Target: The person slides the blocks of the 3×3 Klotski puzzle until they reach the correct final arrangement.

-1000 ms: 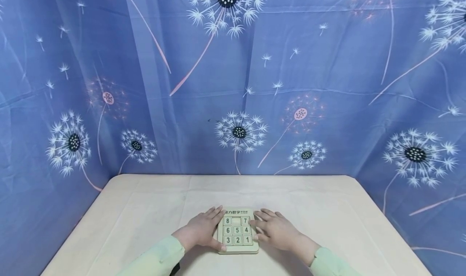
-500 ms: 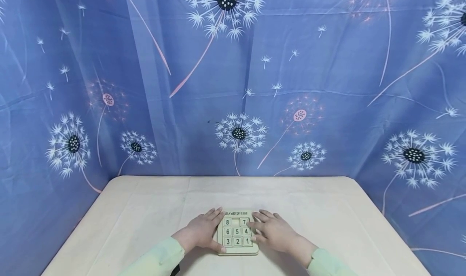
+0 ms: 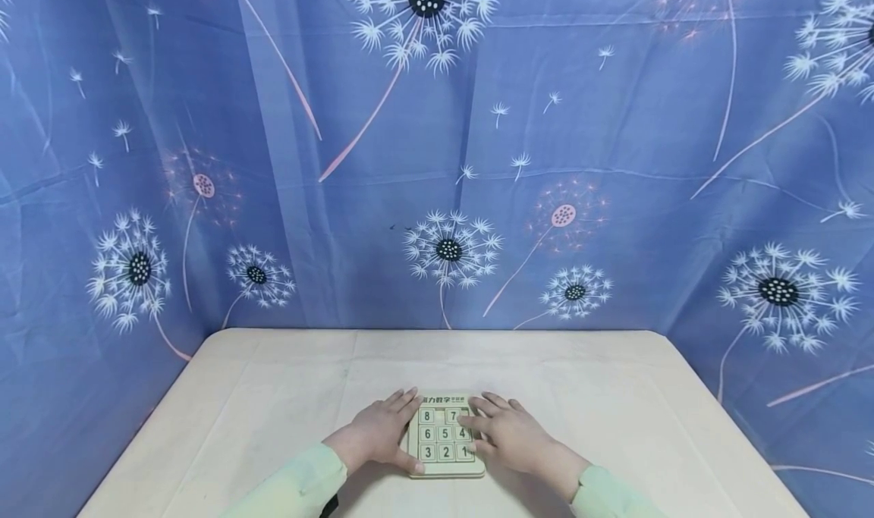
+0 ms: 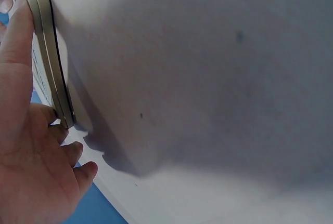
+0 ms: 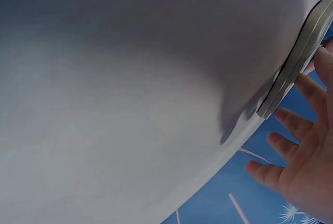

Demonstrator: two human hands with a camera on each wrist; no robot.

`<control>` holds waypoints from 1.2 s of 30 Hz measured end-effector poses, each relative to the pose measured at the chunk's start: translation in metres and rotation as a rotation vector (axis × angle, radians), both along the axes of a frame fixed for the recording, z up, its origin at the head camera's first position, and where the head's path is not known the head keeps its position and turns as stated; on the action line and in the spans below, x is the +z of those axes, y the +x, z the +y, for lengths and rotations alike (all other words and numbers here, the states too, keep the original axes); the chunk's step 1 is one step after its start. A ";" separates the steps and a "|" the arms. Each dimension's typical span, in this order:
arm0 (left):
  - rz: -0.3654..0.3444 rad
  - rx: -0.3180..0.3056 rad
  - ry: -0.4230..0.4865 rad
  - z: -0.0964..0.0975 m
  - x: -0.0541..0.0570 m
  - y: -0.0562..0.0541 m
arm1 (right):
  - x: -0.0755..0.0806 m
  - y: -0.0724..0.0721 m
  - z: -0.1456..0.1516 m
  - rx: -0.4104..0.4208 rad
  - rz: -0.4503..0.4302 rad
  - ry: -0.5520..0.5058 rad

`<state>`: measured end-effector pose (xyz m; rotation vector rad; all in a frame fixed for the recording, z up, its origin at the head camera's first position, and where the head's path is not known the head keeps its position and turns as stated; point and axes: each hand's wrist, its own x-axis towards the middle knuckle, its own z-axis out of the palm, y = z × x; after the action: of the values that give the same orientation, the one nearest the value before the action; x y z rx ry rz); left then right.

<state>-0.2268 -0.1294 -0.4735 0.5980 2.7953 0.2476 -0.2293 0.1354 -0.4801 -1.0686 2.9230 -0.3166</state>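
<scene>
A blue dandelion-print cloth (image 3: pixel 375 199) walls in the pale table (image 3: pixel 273 397). Your number board (image 3: pixel 444 469) lies midway between its left and right edges, well short of the far edge, with its long axis pointing that way. Your left hand (image 3: pixel 381 431) steadies the board's left side, thumb straight on the near corner, fingers at the far one. Your right hand (image 3: pixel 515 436) is the nearer to tile 7 (image 3: pixel 453 415): its fingers are extended and relaxed, gripping nothing, the index tip seemingly touching that tile's right side. The gap lies directly left of 7, before tile 8 (image 3: pixel 426 416).
</scene>
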 end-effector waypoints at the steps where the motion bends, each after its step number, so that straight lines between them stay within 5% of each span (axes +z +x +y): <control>1: -0.001 -0.001 0.000 0.000 0.000 0.000 | 0.000 0.000 -0.001 -0.001 -0.003 -0.001; 36: -0.009 0.007 -0.011 0.000 -0.002 -0.002 | 0.002 -0.001 -0.013 0.006 -0.025 0.025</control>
<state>-0.2284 -0.1292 -0.4752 0.5838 2.7881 0.2358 -0.2300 0.1226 -0.4784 -1.0623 2.8931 -0.2898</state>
